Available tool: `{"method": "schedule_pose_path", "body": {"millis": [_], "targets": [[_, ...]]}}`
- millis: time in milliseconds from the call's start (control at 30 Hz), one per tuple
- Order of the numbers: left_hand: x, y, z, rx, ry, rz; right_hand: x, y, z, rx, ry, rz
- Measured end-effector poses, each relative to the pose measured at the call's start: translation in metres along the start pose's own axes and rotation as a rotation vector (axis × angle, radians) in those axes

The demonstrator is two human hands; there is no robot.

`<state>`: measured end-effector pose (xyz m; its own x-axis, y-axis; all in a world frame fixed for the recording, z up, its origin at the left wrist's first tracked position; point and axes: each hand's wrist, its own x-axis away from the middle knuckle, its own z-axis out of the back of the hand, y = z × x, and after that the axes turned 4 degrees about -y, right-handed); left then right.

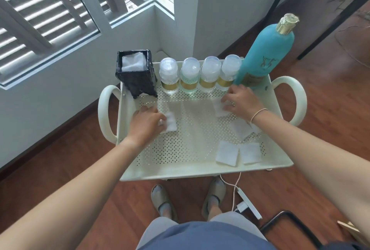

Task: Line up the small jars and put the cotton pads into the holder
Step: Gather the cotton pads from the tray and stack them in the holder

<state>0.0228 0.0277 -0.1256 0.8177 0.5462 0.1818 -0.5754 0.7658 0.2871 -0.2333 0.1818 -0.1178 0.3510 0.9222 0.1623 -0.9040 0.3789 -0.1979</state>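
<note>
Several small clear jars [190, 76] with gold bands stand in a row along the far edge of the cream perforated tray [192, 149]. To their left is a black square holder [136, 71] with white pads inside. My left hand [147, 122] grips a white cotton pad [170, 122] at the tray's left side. My right hand [240, 100] presses its fingers on another pad [220, 109] near the jars. More loose pads lie at the front right [228, 153], [250, 152] and under my right wrist [241, 128].
A tall teal bottle [268, 53] with a gold cap stands at the tray's far right corner. The tray has loop handles [106, 113] on both sides. Below are wooden floor, my slippered feet, a white charger and cable [246, 203], and a black chair frame at bottom right.
</note>
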Motion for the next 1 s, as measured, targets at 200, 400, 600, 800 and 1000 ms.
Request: {"method": "schedule_pose_path", "body": {"millis": [200, 400, 600, 800, 1000], "targets": [[-0.001, 0.001, -0.003, -0.03, 0.039, -0.004, 0.0, -0.001, -0.01, -0.044, 0.03, -0.035], [0.001, 0.012, 0.042, 0.041, 0.158, -0.066, 0.004, -0.019, 0.001, -0.14, 0.111, -0.017], [-0.004, 0.006, 0.127, 0.101, 0.382, -0.065, -0.012, -0.068, 0.049, -0.383, 0.266, 0.059], [-0.032, -0.025, 0.161, 0.005, 0.379, -0.018, -0.045, -0.115, 0.092, -0.461, 0.354, 0.124], [-0.05, -0.038, 0.15, -0.053, 0.243, 0.022, -0.073, -0.148, 0.109, -0.436, 0.339, 0.169]]}}
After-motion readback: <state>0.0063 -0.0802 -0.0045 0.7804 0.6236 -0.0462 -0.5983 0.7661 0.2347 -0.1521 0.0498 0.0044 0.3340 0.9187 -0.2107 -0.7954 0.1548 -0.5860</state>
